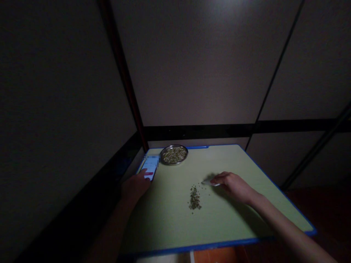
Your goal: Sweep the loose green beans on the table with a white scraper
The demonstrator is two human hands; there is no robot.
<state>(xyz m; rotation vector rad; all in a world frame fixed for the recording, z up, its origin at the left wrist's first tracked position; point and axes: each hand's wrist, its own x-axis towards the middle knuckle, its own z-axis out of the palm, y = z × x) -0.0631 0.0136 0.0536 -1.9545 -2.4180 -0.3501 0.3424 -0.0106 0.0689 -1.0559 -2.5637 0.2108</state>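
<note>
My left hand [138, 185] is at the table's left side, closed on the lower end of a phone [151, 164] with a lit screen; its fingers are partly in shadow. My right hand [229, 184] grips a thin whitish piece [210, 182] whose pale end points left, low over the table; its exact kind is too small to make out. Just left of that end lies a narrow pile of small greenish-brown seeds or beans [194, 199], with a few loose ones scattered around. A round metal plate [187, 153] at the back left holds more such pieces, mixed with paler ones.
The pale green table [170, 226] has a blue edge. Dark-trimmed wall panels [197, 73] stand close behind it and along its left. Something orange [215, 255] shows under the front edge. The light is dim.
</note>
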